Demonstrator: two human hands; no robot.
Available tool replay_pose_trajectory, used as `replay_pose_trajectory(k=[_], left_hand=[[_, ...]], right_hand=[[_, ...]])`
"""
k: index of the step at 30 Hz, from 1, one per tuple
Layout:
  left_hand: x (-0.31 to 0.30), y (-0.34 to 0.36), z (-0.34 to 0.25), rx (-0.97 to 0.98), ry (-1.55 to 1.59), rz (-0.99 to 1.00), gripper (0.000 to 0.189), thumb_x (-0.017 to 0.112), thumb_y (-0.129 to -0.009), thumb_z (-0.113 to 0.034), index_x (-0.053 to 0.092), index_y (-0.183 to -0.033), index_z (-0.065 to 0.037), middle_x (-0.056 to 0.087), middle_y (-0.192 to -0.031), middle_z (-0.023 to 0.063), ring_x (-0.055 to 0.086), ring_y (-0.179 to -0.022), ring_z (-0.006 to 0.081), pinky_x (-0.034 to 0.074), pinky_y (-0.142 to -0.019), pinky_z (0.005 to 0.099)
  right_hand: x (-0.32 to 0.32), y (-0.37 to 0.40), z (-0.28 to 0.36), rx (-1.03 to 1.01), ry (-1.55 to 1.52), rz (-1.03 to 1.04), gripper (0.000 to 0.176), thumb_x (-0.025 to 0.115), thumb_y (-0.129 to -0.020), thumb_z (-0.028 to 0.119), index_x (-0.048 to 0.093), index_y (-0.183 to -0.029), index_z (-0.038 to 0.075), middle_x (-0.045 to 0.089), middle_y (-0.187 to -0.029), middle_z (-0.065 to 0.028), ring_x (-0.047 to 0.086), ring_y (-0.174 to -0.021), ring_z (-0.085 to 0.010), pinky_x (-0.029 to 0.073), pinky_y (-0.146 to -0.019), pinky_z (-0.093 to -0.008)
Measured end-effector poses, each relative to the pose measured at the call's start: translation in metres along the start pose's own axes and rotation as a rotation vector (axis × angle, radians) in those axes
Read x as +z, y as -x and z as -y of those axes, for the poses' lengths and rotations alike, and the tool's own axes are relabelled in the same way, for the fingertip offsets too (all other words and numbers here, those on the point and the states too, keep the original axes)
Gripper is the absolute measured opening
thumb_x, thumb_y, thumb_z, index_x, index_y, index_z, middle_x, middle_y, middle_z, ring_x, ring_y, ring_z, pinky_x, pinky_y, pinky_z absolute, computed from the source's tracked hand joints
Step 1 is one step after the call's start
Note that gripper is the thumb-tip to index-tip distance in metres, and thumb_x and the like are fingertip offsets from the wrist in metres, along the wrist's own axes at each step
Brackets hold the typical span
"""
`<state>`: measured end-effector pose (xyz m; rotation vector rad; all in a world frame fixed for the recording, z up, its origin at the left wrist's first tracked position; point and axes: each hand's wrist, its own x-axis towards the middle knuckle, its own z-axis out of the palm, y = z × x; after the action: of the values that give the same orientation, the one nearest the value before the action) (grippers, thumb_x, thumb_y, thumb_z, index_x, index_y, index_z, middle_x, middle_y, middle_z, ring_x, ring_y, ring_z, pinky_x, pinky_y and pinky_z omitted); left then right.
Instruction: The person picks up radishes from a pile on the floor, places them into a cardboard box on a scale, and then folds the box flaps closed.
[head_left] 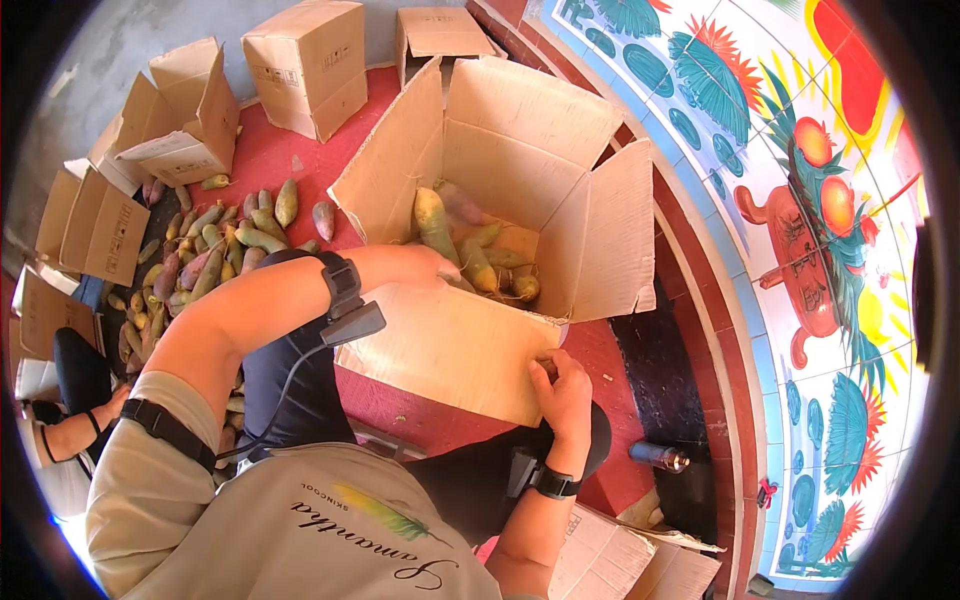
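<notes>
In the head view, a large open cardboard box point(520, 140) stands in front of me with its flaps spread. Long green and yellowish root vegetables point(433, 222), radish-like in look, lie at its bottom, beside a purplish one point(462, 203). My left hand point(438, 264) reaches over the near wall into the box, next to these vegetables; its fingers are hidden. At the near flap point(450, 350), my right hand point(563, 390) grips the right edge, fingers bent around the cardboard.
A heap of similar vegetables point(205, 255) covers the red floor point(290, 165) at left. Several other cartons point(305, 70) stand along the wall. Another person's arm point(72, 432) shows at far left. A bottle-like cylinder point(658, 456) lies right, near the painted tile wall point(740, 200).
</notes>
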<state>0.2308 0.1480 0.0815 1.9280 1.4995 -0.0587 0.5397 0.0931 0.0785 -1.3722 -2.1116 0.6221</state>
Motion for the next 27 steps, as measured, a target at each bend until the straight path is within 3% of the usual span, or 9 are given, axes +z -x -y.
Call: replay_pose_trajectory(k=[6,8,12,14,18,19,22,23,27], left_hand=[[0.004,-0.007,0.003,-0.015,0.086,-0.088,0.028,0.054,-0.083,-0.019,0.063,-0.109,-0.017,0.059,-0.109,0.0191,0.057,-0.098,0.0344,0.046,-0.083,0.0408],[0.000,-0.001,0.001,0.036,0.019,-0.265,0.023,0.056,-0.081,-0.020,0.066,-0.102,-0.015,0.062,-0.100,0.0174,0.060,-0.088,0.0333,0.047,-0.078,0.0411],[-0.028,0.036,-0.021,0.028,-0.136,-0.438,0.019,0.055,-0.078,-0.016,0.067,-0.092,-0.010,0.064,-0.090,0.0142,0.061,-0.083,0.0328,0.048,-0.077,0.0416],[-0.042,0.063,-0.021,0.322,-0.066,-0.710,0.019,0.055,-0.081,-0.009,0.065,-0.097,-0.010,0.061,-0.083,0.0148,0.060,-0.074,0.0308,0.049,-0.070,0.0367],[-0.060,0.137,-0.032,0.197,0.300,-0.989,0.016,0.055,-0.083,0.000,0.064,-0.096,-0.003,0.062,-0.085,0.0102,0.059,-0.077,0.0166,0.047,-0.068,0.0300],[-0.064,0.158,-0.028,0.135,0.269,-1.046,0.015,0.054,-0.085,-0.001,0.064,-0.095,-0.001,0.063,-0.089,0.0074,0.057,-0.079,0.0113,0.047,-0.071,0.0274],[-0.063,0.206,0.001,0.114,0.398,-1.398,0.017,0.050,-0.090,-0.003,0.063,-0.100,-0.002,0.063,-0.089,0.0019,0.054,-0.083,0.0078,0.043,-0.076,0.0224],[-0.064,0.221,0.007,0.123,0.365,-1.501,0.017,0.050,-0.091,-0.006,0.063,-0.102,-0.002,0.062,-0.091,0.0002,0.052,-0.084,0.0063,0.043,-0.075,0.0217],[-0.059,0.276,0.064,-0.069,0.389,-1.772,0.018,0.051,-0.092,-0.009,0.062,-0.105,-0.003,0.060,-0.091,-0.0019,0.048,-0.077,0.0045,0.041,-0.069,0.0195]], right_hand=[[0.000,0.000,0.002,0.003,-0.014,0.001,0.017,0.064,-0.076,0.014,0.060,-0.086,0.000,0.061,-0.071,-0.0133,0.060,-0.062,-0.0241,0.047,-0.059,-0.0333],[0.000,0.000,0.000,-0.015,-0.010,-0.005,0.017,0.064,-0.076,0.013,0.060,-0.087,0.000,0.062,-0.072,-0.0136,0.060,-0.063,-0.0243,0.047,-0.059,-0.0336],[-0.001,0.000,0.005,-0.011,0.007,-0.011,0.017,0.064,-0.076,0.013,0.060,-0.087,0.000,0.062,-0.072,-0.0139,0.061,-0.063,-0.0245,0.047,-0.059,-0.0341],[-0.001,-0.001,0.007,-0.008,0.003,-0.024,0.017,0.064,-0.076,0.013,0.061,-0.087,0.000,0.062,-0.072,-0.0139,0.061,-0.063,-0.0245,0.047,-0.059,-0.0340],[-0.001,-0.001,0.006,-0.013,0.005,-0.070,0.014,0.063,-0.077,0.012,0.061,-0.086,0.000,0.060,-0.069,-0.0129,0.059,-0.060,-0.0224,0.046,-0.057,-0.0327],[-0.001,-0.002,0.006,-0.013,0.017,-0.099,0.013,0.062,-0.078,0.011,0.060,-0.086,0.000,0.059,-0.067,-0.0121,0.058,-0.059,-0.0208,0.045,-0.057,-0.0319],[-0.003,-0.003,0.007,-0.010,-0.015,-0.142,0.011,0.061,-0.079,0.009,0.060,-0.086,0.000,0.057,-0.063,-0.0101,0.055,-0.057,-0.0174,0.044,-0.055,-0.0300],[-0.003,-0.003,0.011,0.052,-0.027,-0.126,0.012,0.062,-0.077,0.011,0.060,-0.084,0.001,0.060,-0.070,-0.0145,0.057,-0.069,-0.0319,0.045,-0.063,-0.0405],[-0.001,-0.003,0.006,0.033,-0.015,-0.130,0.011,0.061,-0.078,0.010,0.060,-0.084,0.001,0.060,-0.074,-0.0157,0.057,-0.069,-0.0316,0.045,-0.063,-0.0395]])
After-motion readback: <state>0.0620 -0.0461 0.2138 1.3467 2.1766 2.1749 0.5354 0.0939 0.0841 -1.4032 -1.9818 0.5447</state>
